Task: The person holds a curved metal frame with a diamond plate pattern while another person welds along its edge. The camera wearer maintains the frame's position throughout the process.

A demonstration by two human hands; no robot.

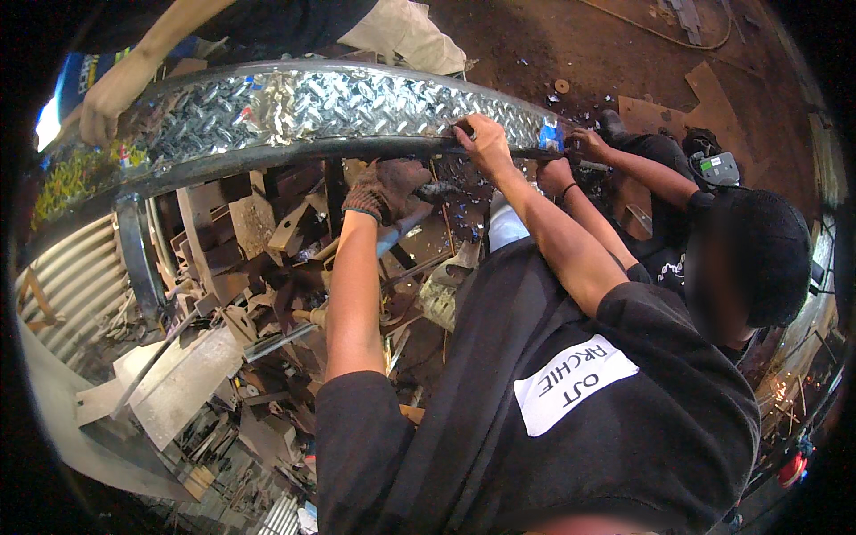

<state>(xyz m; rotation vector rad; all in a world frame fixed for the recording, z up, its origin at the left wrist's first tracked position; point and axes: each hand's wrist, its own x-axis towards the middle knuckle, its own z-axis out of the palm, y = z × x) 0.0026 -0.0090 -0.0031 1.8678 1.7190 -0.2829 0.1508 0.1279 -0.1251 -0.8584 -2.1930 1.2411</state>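
Observation:
My left hand [388,189], in a brown knit work glove, is closed just below the near edge of a metal tread plate [357,102]. A dark, rod-like tool [437,190] sticks out from its right side; its kind I cannot make out. Bare, my right hand [487,145] rests at the plate's near edge, thumb and fingers pinched together. What lies between them, if anything, is hidden. A dark steel rail [294,153] runs along that edge beneath the plate. Blue tape [550,134] sticks to the plate's right end.
A person in a dark cap [776,259] crouches at right, one hand [588,144] by the plate's end. Another person's hand [107,98] touches its left end. Scrap metal [178,383] is piled below, beside a corrugated sheet [76,267]. A steel leg [141,259] supports the rail.

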